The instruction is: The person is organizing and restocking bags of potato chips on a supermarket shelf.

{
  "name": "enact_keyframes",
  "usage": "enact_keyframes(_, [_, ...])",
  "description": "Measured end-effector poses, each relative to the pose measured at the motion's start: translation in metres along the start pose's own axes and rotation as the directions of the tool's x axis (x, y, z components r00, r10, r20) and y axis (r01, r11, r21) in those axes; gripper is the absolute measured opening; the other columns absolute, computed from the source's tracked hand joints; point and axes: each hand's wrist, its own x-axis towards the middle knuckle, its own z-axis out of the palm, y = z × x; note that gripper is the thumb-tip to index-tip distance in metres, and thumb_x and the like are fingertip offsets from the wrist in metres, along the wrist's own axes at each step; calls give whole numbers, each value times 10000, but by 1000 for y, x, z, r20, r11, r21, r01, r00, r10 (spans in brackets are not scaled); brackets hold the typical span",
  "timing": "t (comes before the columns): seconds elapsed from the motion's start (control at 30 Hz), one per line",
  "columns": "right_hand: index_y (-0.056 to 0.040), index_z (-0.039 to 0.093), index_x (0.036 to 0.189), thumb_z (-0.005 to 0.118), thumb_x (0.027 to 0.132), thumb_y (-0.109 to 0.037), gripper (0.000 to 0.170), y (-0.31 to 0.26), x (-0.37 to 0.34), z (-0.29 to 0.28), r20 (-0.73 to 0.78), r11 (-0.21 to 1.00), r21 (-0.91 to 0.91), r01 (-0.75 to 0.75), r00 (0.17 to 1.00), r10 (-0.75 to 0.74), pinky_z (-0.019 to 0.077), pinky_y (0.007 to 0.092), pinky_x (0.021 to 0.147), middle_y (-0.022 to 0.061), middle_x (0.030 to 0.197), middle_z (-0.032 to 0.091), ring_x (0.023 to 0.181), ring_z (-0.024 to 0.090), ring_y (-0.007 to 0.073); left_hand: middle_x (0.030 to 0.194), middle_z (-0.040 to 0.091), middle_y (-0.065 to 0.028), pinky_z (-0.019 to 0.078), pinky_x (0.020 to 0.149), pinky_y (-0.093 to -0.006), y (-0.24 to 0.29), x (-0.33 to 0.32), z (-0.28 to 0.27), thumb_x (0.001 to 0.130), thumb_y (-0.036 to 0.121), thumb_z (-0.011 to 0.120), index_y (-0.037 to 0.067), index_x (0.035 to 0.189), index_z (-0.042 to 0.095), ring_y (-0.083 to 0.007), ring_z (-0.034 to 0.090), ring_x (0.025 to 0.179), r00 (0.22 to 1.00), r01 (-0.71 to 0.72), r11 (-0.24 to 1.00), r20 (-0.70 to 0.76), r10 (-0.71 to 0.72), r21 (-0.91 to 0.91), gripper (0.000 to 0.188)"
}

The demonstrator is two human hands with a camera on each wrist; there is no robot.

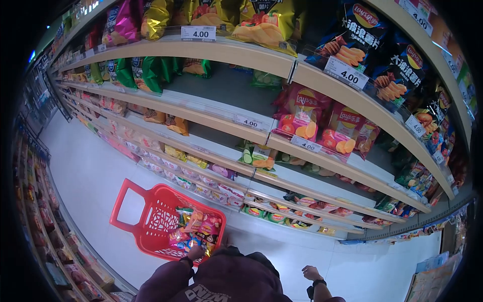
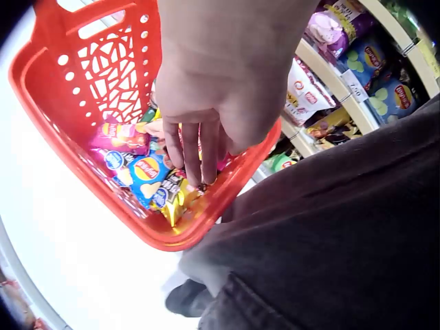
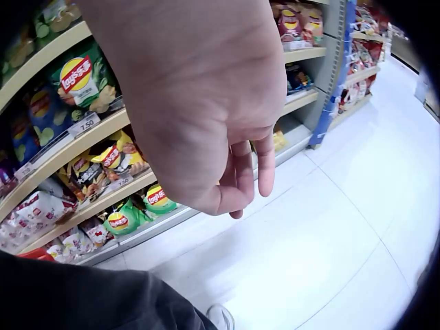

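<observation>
In the head view a red shopping basket (image 1: 147, 226) stands on the floor. Several snack bags (image 1: 198, 229) lie inside it, among them a blue Lay's bag (image 2: 148, 175), a pink bag (image 2: 122, 136) and a yellow one (image 2: 180, 203). My left hand (image 2: 206, 110) reaches over the basket's near rim with its fingers pointing down, loosely straight, and overlaps the bags in the left wrist view. My right hand (image 1: 312, 273) hangs at my right side over the floor. In the right wrist view its fingers (image 3: 265, 168) curl loosely around nothing.
A long shelf unit holds chip bags, including pink Lay's bags (image 1: 302, 113) and black Lay's bags (image 1: 352, 38), above price tags (image 1: 346, 73). Another stocked shelf (image 1: 55, 226) runs along the left. White tiled floor (image 1: 75, 156) lies between them.
</observation>
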Motion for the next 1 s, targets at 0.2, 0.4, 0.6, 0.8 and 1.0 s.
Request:
enact_keyframes(0.2, [-88,703,985,558,793,-152,249,-2,-27,22,-213,981,193,17,977,25,556,340,813,131,932,717,884,691,267,806,667,-227,524,723,-485,45,8,12,830,292,545,45,847,696,-390,659,792,974,-163,973,-131,185,163,290])
enact_keyframes(0.4, [-72,682,983,525,812,-131,240,-14,-77,75,-327,941,285,184,941,-86,556,389,777,171,867,705,826,682,336,810,659,-214,524,722,-471,87,-43,26,824,266,560,50,850,673,-395,652,812,949,-279,942,-98,300,188,246])
enact_keyframes(0.6, [-151,700,993,560,786,-176,251,23,-138,179,-64,974,225,31,998,-17,532,417,867,179,963,696,904,661,359,914,690,-182,526,804,-433,41,-101,61,841,301,587,42,895,676,-360,660,870,983,-166,978,102,154,122,279])
enact_keyframes(0.8, [-145,721,949,615,746,-199,235,76,-192,271,-32,938,330,-105,992,122,544,395,848,178,932,701,892,672,342,971,678,-204,516,843,-463,-65,-185,44,837,316,569,39,916,682,-374,639,949,970,-72,950,242,-5,304,310])
enact_keyframes(1.0, [-115,726,952,606,744,-162,245,55,-212,299,-75,854,494,-162,971,227,562,376,792,175,842,708,829,689,317,1076,600,-213,481,861,-480,-101,-226,-46,768,177,661,29,1176,472,-395,587,1009,862,298,869,-503,-66,396,473])
